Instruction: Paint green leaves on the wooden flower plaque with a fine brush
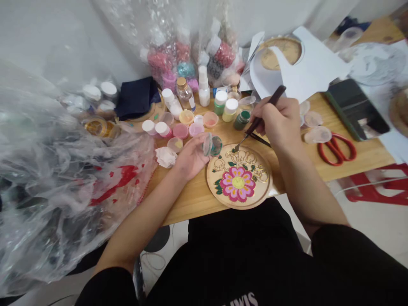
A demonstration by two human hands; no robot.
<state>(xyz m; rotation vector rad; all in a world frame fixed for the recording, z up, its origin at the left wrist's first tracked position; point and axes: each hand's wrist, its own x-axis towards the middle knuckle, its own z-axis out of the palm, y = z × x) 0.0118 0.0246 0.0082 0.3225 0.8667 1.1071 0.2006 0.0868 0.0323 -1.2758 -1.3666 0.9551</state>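
One small green-smeared cup [213, 145] sits pinched in my left hand [195, 156]; my right hand [280, 121] pinches a dark-handled spatula [254, 125], its tip at the top of the wooden disc [263, 188] by the table's [181, 204] near edge. Small dabs should best stay within the gold outlines [245, 156].

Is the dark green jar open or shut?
Open: the dark green jar shows its bare mouth; the yellow jar beside it wears a white cap.

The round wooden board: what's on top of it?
A pink flower, green leaves and gold outlines. The dark-handled tool in the right hand hides a small spot beneath its tip.
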